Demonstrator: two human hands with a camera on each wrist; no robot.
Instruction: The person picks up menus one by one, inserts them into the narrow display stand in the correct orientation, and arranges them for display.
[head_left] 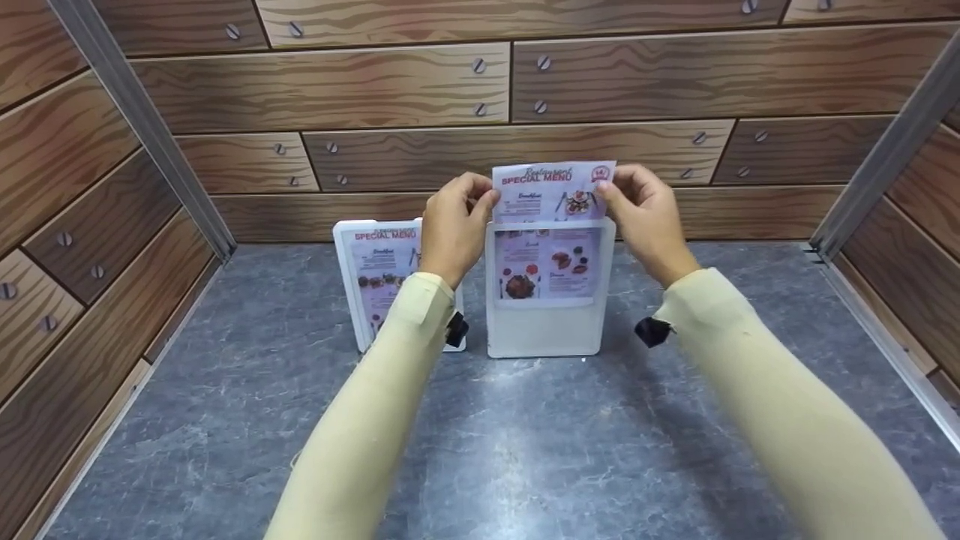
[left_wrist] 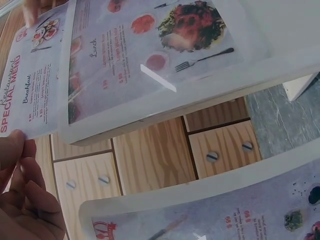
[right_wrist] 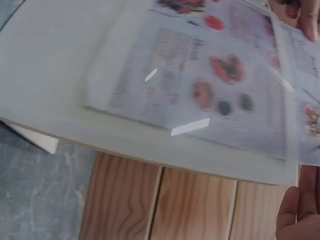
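Note:
A printed menu sheet (head_left: 551,191) stands partly inside a white menu holder (head_left: 544,334) with a clear front. Its top part sticks out above the holder's upper rim, and its lower edge shows behind the clear front, above a blank white band. My left hand (head_left: 454,229) pinches the sheet's left edge near the top. At the opposite edge, my right hand (head_left: 649,221) pinches the sheet between thumb and fingers. In the left wrist view, the left thumb (left_wrist: 17,142) lies against the sheet's corner. The right fingers (right_wrist: 295,205) show only partly in the right wrist view.
A second white holder (head_left: 343,262) with a similar menu inside stands to the left, partly covered by my left hand and forearm. Both stand on a grey marbled table (head_left: 480,450). A wood-patterned wall (head_left: 420,90) rises behind, with metal rails (head_left: 150,135) at the sides.

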